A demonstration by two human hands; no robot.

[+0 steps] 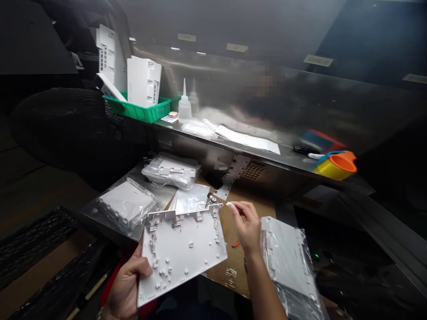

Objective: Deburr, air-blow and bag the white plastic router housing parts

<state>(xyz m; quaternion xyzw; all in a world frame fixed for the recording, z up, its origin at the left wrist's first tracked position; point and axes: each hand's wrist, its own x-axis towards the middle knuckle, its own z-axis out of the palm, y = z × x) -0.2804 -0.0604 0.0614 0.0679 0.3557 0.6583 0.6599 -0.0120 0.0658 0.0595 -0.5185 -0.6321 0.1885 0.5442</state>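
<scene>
Two bare hands are in my view. On the right hand [247,226], I find the thumb and forefinger tips pinched together on a small white bit [228,203]; its exact kind is too small for me to tell. The left hand [126,281] grips the lower left corner of a white panel [185,249], thumb flat on the inner face, remaining fingers hidden behind.

I record the panel as tilted, clips and posts facing the head camera, held up in front of a cardboard sheet [238,273]. The white bit is just beside its upper right corner. A small red piece [236,244] lies on the cardboard below the right hand.

Right of the right forearm I note a bagged panel [287,251]. Beyond the held panel, to the left, lie another wrapped panel [126,200] and a wrapped stack [171,171].

On the metal shelf [290,155] behind, from left to right, I list a green basket [147,113] with white panels standing in it, a spouted bottle [184,109], folded white paper [247,140] and a yellow cup [333,168] with an orange rim, tipped on its side.
</scene>
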